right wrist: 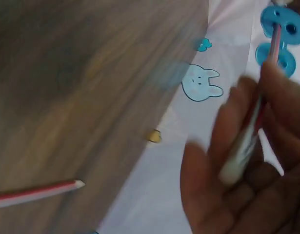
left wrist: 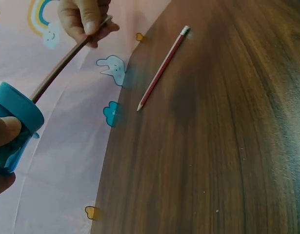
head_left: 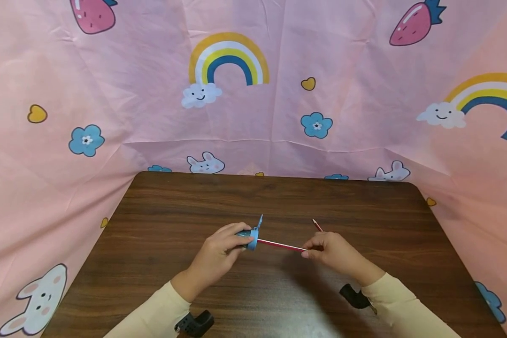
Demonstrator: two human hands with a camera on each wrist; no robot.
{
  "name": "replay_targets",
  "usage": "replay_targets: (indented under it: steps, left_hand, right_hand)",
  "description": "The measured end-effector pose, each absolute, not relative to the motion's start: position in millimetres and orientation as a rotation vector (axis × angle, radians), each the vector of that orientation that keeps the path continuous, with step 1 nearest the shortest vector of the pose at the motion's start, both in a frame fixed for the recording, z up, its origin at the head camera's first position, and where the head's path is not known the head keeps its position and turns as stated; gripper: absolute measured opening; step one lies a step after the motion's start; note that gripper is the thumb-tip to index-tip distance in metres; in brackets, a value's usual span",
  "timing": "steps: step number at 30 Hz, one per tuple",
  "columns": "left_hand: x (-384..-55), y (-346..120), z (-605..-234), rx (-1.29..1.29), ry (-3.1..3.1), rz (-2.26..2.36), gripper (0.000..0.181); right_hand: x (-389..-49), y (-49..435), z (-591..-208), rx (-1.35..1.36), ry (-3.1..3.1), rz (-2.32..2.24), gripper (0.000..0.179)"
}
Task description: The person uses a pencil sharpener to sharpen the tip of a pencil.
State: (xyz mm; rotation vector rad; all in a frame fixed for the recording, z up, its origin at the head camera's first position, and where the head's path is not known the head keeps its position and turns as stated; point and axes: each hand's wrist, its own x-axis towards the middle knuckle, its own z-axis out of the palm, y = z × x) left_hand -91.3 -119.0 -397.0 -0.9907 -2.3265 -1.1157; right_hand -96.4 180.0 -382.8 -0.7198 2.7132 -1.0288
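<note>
My left hand [head_left: 215,251] grips a blue pencil sharpener [left wrist: 23,114] with a clear lower body and a flipped-up lid [head_left: 259,221]. In the right wrist view the sharpener's face [right wrist: 289,27] shows two holes, and a pencil's tip is inside one of them. That red-and-white pencil [head_left: 279,244] runs across to my right hand [head_left: 335,253], whose thumb and fingers pinch it near its far end. A second red-and-white pencil [left wrist: 162,70], sharpened and with a white end, lies on the table behind my right hand.
A dark wood-grain table [head_left: 186,202] spreads beneath both hands. Pink cloth [head_left: 152,70] printed with rainbows, rabbits and flowers hangs along its back and sides. Black wrist devices [head_left: 198,324] are on both forearms.
</note>
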Motion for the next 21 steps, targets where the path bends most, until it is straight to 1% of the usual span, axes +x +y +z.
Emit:
replay_targets:
  steps: [3, 5, 6, 10, 11, 13, 16, 18, 21]
  left_hand:
    - [-92, -117, -395, -0.900, -2.374, -1.175, 0.036]
    - [-91, -116, -394, -0.833, -2.403, -1.241, 0.036]
    - [-92, -115, -393, -0.801, -2.415, -1.275, 0.037]
    - [-91, -116, -391, -0.714, -2.441, -1.394, 0.036]
    - [-91, -116, -390, -0.700, -2.446, -1.422, 0.036]
    - [-89, -115, -389, -0.680, -2.456, -1.478, 0.037]
    - [-87, -115, -388, -0.679, -2.470, -1.486, 0.037]
    - [-86, -115, -388, -0.716, -2.468, -1.429, 0.037]
    - [-87, -116, -390, -0.827, -2.432, -1.249, 0.037]
  right_hand:
    - [-91, 175, -384, -0.909, 3.078, -0.764, 0.028]
    - [-90, 174, -388, -1.098, 3.290, -0.637, 0.040]
    - [-91, 175, -390, -1.207, 3.370, -0.592, 0.042]
    - [-96, 174, -399, -1.617, 3.533, -0.557, 0.019]
    - [-97, 173, -401, -1.682, 3.563, -0.552, 0.019]
    - [-98, 172, -404, -1.764, 3.608, -0.568, 0.028]
    - [-97, 169, -405, -1.719, 3.626, -0.620, 0.031]
    - [-95, 168, -403, -1.594, 3.571, -0.703, 0.018]
    - [-92, 168, -398, -1.302, 3.326, -0.894, 0.001]
